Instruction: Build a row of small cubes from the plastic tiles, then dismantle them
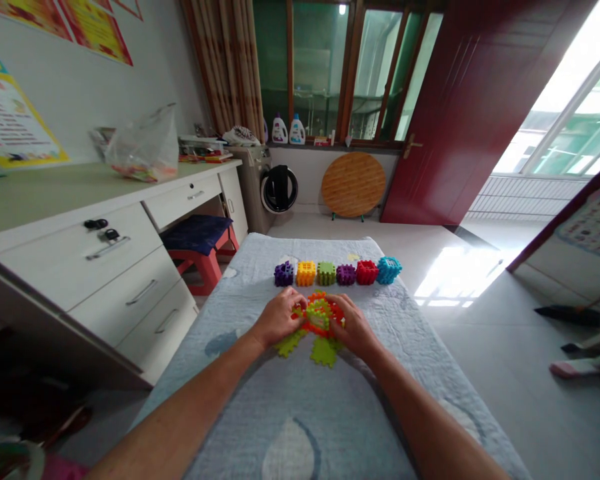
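Between my two hands is a green notched puzzle piece (319, 315), with orange and red pieces around and under it. My left hand (281, 315) has its fingers curled against the left side of these pieces. From the right, my right hand (353, 327) presses its bent fingers on the green piece and the red-orange ones. Flat green pieces lie on the cloth nearer to me, one to the left (291, 343) and one in the middle (325, 352). Exactly which piece each fingertip grips is hard to make out.
A row of several cubes, including a yellow one (306, 273) and a blue one (389, 270), stands beyond my hands on the cloth-covered table (280, 427). A white desk (130, 267) and a red stool (207, 267) are at the left.
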Available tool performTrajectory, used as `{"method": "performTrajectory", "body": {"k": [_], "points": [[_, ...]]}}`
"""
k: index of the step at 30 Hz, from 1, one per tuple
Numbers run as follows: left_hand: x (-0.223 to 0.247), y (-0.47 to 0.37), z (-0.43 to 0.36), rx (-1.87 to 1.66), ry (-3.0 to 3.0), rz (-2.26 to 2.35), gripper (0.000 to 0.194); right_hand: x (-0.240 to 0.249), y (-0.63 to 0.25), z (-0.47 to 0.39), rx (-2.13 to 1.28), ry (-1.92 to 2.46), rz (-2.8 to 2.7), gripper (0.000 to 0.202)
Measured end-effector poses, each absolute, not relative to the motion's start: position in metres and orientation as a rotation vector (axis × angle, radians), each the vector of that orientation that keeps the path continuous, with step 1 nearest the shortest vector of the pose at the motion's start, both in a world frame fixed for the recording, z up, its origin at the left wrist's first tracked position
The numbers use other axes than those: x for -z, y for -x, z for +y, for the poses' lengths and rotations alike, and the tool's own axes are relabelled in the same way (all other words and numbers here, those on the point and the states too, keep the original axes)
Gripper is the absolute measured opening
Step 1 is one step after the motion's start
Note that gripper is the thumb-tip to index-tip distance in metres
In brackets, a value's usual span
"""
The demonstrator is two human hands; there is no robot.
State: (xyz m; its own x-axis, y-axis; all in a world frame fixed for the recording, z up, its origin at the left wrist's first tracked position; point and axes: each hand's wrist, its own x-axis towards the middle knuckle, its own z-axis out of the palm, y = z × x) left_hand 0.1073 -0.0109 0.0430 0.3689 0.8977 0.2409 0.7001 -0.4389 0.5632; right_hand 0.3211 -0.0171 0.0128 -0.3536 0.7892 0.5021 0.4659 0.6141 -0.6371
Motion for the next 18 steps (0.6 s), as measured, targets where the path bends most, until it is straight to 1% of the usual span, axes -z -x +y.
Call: {"method": "performTrajectory", "body": {"k": [2,3,8,10,13,18], "points": [[-0.047,-0.102,-0.016,-0.821,-2.219,1.396,0.004,-0.016,-0.321,-0.017,-0.474,0.985,-1.943,0.036],[-0.049,-0.099,-0.019,-0.863,-2.192,1.397,0.002,-0.017,-0.321,-0.017,-0.458,0.988,-1.910,0.032],[-0.052,-0.084,-0.033,-1.075,-2.031,1.460,0.009,-0.021,-0.320,-0.020,-0.395,0.982,-1.787,0.023],[-0.052,-0.081,-0.037,-1.165,-1.962,1.499,0.008,-0.025,-0.318,-0.023,-0.400,0.944,-1.802,0.021],[-0.049,-0.080,-0.040,-1.250,-1.898,1.482,0.005,-0.032,-0.316,-0.029,-0.491,0.839,-1.898,0.025],[-0.044,-0.085,-0.045,-1.116,-1.950,1.288,0.018,-0.033,-0.317,-0.031,-0.699,0.790,-1.849,0.042]]}}
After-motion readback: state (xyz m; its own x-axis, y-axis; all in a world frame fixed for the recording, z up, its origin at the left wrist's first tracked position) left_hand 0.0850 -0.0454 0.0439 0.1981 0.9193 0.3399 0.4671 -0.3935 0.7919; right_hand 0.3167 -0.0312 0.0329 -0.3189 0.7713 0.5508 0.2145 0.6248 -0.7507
